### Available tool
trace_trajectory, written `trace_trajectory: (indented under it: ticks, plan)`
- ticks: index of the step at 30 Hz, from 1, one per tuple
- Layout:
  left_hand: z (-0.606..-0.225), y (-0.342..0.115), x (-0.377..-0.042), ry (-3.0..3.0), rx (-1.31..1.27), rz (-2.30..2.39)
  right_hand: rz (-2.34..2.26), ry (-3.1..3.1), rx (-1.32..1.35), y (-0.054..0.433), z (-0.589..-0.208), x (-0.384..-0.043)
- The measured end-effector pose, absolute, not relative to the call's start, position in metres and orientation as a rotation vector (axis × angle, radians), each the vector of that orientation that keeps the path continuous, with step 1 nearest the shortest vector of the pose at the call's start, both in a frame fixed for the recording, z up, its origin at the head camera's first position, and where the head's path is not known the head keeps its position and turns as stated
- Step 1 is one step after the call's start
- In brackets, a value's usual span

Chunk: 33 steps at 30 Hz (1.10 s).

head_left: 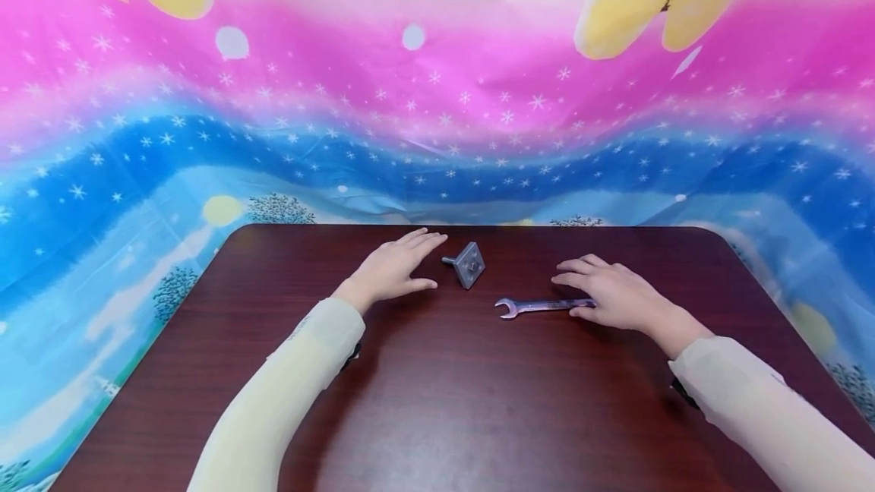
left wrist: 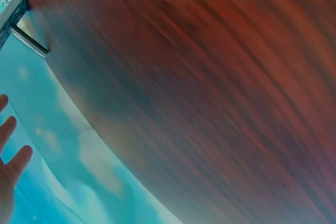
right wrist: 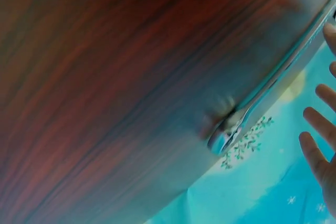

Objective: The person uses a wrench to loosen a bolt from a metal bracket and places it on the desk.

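Observation:
A square metal plate with a bolt through it [head_left: 469, 265] stands tilted on the table, its bolt shank pointing left. My left hand [head_left: 396, 266] is just left of it, fingers spread and apart from it; the left wrist view shows the plate's edge and shank [left wrist: 29, 40] in the upper left corner. A shiny open-ended wrench [head_left: 540, 306] lies on the tabletop, its open jaw toward the left. Over the wrench's right end hovers my right hand [head_left: 618, 294], fingers loosely extended; whether the thumb touches the handle I cannot tell. The wrench [right wrist: 273, 82] also shows in the right wrist view.
Both things are on a dark reddish-brown wooden table [head_left: 424, 401] with rounded far corners. Behind and beside it hangs a pink and blue patterned cloth [head_left: 410, 112], close to the table's far edge.

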<state>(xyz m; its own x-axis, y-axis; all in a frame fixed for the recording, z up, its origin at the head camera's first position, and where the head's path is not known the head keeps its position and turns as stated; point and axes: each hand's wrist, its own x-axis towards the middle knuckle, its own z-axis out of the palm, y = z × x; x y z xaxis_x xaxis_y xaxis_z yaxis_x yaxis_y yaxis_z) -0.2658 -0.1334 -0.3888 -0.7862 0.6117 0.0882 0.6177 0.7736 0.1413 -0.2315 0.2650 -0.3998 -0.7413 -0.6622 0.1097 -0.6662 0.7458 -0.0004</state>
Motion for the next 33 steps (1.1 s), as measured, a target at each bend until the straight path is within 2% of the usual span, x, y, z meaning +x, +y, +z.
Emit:
trace_trajectory:
  ticks: [16, 33]
  plan:
    - [-0.393, -0.096, -0.283, -3.024, -0.997, -0.317, 0.143, -2.905, 1.132, 0.254, -0.405, -0.232]
    - [-0.397, -0.079, -0.288, -3.112, -0.996, -0.448, 0.319, -3.027, 1.149, 0.247, -0.41, -0.237]
